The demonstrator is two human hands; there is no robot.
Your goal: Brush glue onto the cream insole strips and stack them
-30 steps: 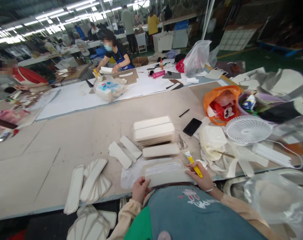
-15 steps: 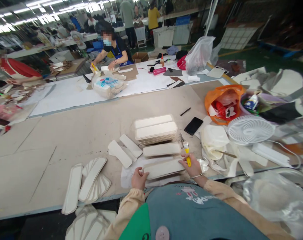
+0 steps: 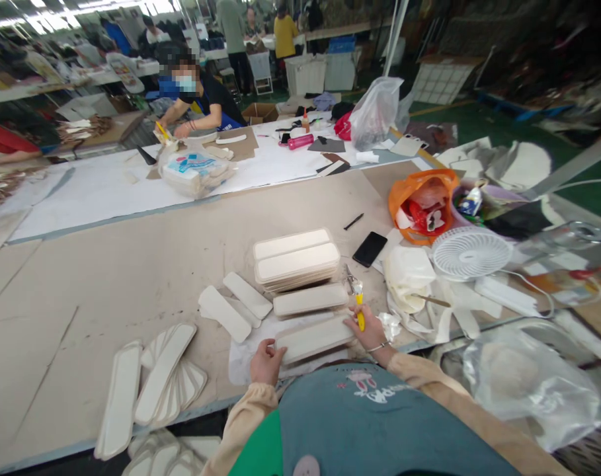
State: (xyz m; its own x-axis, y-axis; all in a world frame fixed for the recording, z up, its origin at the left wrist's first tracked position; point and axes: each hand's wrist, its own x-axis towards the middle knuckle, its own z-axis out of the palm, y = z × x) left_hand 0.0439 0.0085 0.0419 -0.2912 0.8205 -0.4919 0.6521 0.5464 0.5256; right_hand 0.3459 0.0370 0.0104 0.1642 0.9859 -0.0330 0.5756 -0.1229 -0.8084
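I am watching both hands pinning one cream pad [image 3: 314, 338] at the near edge of the bench [image 3: 131, 277].

The left hand [image 3: 266, 360] is gripping the pad's left end, and the right hand [image 3: 367, 330] is clenching a yellow-handled brush [image 3: 360, 316] while its fingers are pressing on the pad's right end. The pad is lying on a white sheet [image 3: 245, 354], just in front of a single pad [image 3: 310, 299] and a stack of pads [image 3: 296, 259]. To the right, an orange bag [image 3: 404, 192] is sitting open with red and white packets showing inside, beside a white fan [image 3: 471, 252] and a black phone [image 3: 370, 248]. Farther back, a clear bag [image 3: 194, 173] is holding blue-printed white packs. A large clear plastic bag [image 3: 528, 390] is slumping at my right, and I cannot tell what is in it.
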